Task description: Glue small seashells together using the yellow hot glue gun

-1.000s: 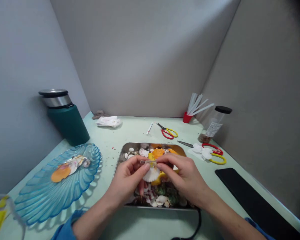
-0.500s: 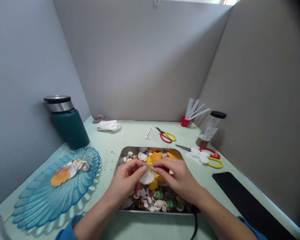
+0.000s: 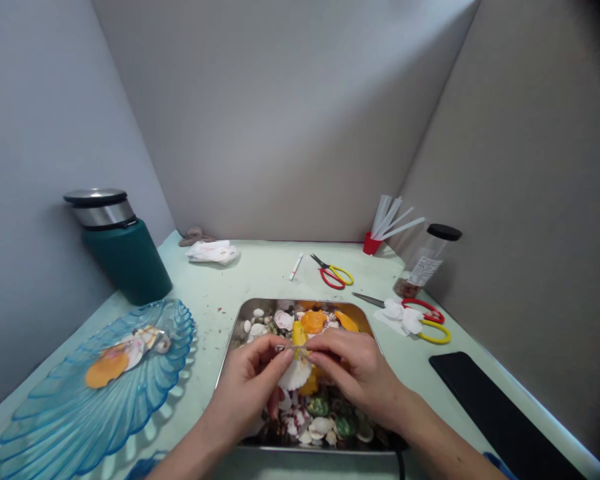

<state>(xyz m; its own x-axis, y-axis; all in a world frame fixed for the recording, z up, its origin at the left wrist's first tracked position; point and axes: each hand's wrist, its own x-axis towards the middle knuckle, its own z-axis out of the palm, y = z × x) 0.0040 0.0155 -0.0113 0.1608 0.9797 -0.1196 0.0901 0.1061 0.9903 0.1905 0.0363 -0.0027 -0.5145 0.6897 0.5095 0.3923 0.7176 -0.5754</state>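
Both my hands meet over a metal tray (image 3: 240, 319) full of coloured shells. My left hand (image 3: 247, 390) pinches a white scallop shell (image 3: 294, 375) near its hinge, thumb and forefinger closed. My right hand (image 3: 357, 373) pinches the same spot from the right, fingertips pressed together on something small at the shell's top that I cannot make out. Orange and yellow shells (image 3: 313, 321) lie in the tray just beyond my fingers.
A blue shell-shaped glass plate (image 3: 70, 400) with a few shells lies at left, a green flask (image 3: 123, 257) behind it. Scissors (image 3: 335, 275), a second pair (image 3: 425, 319) with white shells, a red cup of sticks (image 3: 380, 233), a jar (image 3: 427, 263) and a black pad (image 3: 495, 410) sit at right.
My hands keep the same pinch on the white shell. The view has shifted a little; the hands and tray sit slightly lower in the picture.
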